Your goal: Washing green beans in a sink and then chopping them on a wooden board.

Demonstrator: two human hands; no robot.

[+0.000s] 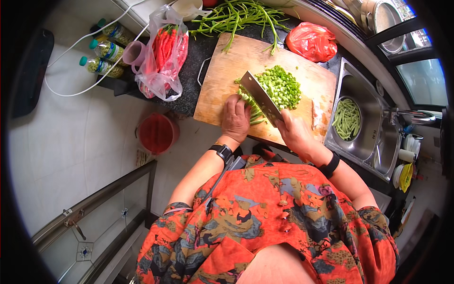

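Observation:
A cleaver point(260, 94) is in my right hand point(296, 133), gripped at its handle, its blade slanting up and left over the board. Just left of the blade, my left hand point(236, 119) presses on a bundle of cut green bean lengths point(254, 113), its fingers curled close to the steel. Right of the blade lies a heap of finely chopped green pieces point(280, 87). All of this rests on a wooden cutting board point(212, 96). A small pale piece of what looks like raw meat point(316, 113) sits near the board's right side. The blade hides part of the bundle.
Long green stalks point(237, 16) overlap the board's far edge, beside a red plastic bag point(312, 42). Red chillies in a clear bag point(166, 53) stand left. At right, a steel sink point(369, 124) holds a bowl of cut beans point(347, 119). A red bucket point(158, 133) is below left.

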